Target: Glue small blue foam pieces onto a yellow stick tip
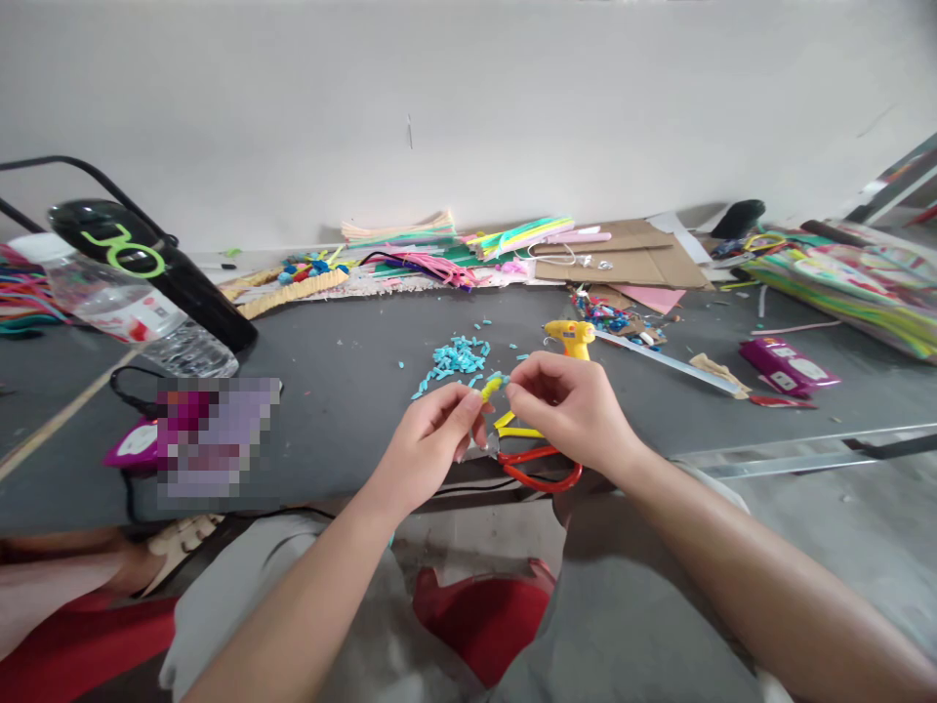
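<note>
My left hand [428, 434] is closed in a pinch on a short yellow fuzzy pipe cleaner piece [489, 390]. A light-blue pipe cleaner piece [499, 378] sits at its upper end, in the fingertips of my right hand [575, 402], which is also closed; whether the two pieces are joined I cannot tell. Just beyond my hands lies a loose pile of cut light-blue pieces [458, 357]. Scissors with red handles [542, 471] rest under my right hand at the table's front edge, beside a bent yellow strip [516, 431]. A yellow glue gun [573, 338] stands behind that hand.
At left are a clear water bottle [139, 308], a black bottle [157, 268] and a purple packet [136, 444]. Pipe cleaner bundles [519, 236] and cardboard [622, 256] line the wall. A metal ruler [670, 363] and another purple packet [791, 366] lie right.
</note>
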Demonstrator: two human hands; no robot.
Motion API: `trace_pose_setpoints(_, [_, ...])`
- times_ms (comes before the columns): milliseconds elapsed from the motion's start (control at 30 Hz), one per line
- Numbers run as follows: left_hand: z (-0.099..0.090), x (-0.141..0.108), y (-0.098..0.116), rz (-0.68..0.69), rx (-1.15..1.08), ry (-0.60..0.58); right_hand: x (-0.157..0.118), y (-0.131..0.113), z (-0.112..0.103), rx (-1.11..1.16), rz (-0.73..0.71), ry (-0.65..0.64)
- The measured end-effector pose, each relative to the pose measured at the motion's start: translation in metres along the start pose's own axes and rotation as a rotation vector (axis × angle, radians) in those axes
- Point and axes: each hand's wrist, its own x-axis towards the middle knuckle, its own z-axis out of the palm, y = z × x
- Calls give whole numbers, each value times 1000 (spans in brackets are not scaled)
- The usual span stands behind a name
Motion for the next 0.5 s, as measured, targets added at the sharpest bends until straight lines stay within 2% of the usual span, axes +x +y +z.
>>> trace_pose_setpoints(500, [0, 0, -2, 10, 59, -29, 0, 0, 0, -21, -34, -29])
